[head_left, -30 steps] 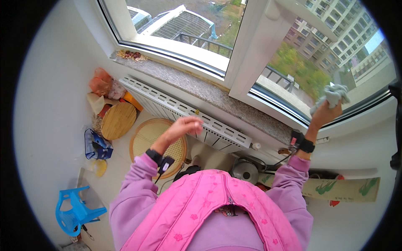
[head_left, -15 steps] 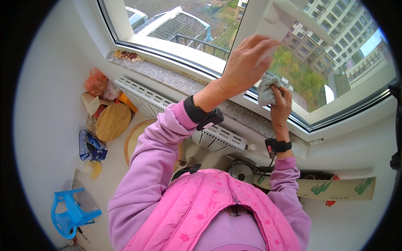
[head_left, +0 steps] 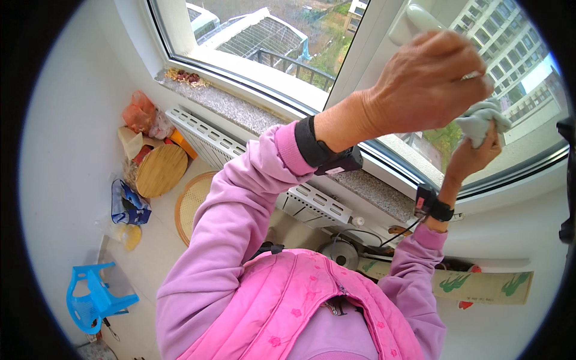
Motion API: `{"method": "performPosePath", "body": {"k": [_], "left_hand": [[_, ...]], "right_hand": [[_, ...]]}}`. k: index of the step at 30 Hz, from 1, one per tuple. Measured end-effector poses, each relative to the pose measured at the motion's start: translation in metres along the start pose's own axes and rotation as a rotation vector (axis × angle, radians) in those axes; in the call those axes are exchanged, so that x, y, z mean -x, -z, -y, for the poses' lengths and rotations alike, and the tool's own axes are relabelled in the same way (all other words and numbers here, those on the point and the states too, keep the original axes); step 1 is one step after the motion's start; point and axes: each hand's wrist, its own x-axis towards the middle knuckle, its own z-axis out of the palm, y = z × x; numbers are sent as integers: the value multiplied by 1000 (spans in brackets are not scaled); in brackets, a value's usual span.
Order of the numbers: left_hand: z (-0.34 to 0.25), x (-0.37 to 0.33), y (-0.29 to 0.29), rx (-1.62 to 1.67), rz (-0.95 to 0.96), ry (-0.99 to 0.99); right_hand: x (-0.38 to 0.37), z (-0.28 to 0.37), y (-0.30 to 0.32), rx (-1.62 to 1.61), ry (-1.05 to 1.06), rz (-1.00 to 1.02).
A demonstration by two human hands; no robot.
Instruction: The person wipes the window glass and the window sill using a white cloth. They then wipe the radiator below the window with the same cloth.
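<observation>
In my right hand (head_left: 477, 155) is a crumpled grey-green cloth (head_left: 483, 120), gripped by the fingers and held up at the glass of the right window pane (head_left: 522, 135). My left hand (head_left: 427, 87) is raised in front of the same pane, just below the white window handle (head_left: 423, 17). Its back faces me and its fingers are curled in. Whether anything is inside them is hidden. Both wrists wear black straps with small boxes.
Under the window runs a speckled stone sill (head_left: 252, 114) with dried bits (head_left: 185, 78) at its left end. Below are a white radiator (head_left: 207, 132), a lidded pot (head_left: 341, 252) and a long patterned board (head_left: 480, 285). A blue plastic chair (head_left: 99, 297), bags and a round wooden board (head_left: 161, 171) stand left.
My right hand has carried the cloth rightward and up across the pane. My left hand has moved right as well, its fingers going from spread to curled.
</observation>
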Motion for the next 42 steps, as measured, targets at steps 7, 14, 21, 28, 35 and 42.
{"method": "performPosePath", "body": {"k": [7, 14, 21, 28, 35, 42], "left_hand": [[25, -9, -24, -178, 120, 50], [25, -14, -38, -134, 205, 255], [17, -8, -47, -238, 99, 264], [15, -9, -41, -184, 255, 321], [13, -8, -40, -195, 183, 382], [11, -6, -45, -197, 161, 410]], "right_hand": [[102, 20, -13, 15, 278, 366], [123, 6, -9, -135, 185, 526], [27, 0, -6, -249, -68, 59], [16, 57, -32, -118, 42, 26], [60, 93, -56, -146, 167, 146], [115, 74, -52, -44, 202, 304]]}}
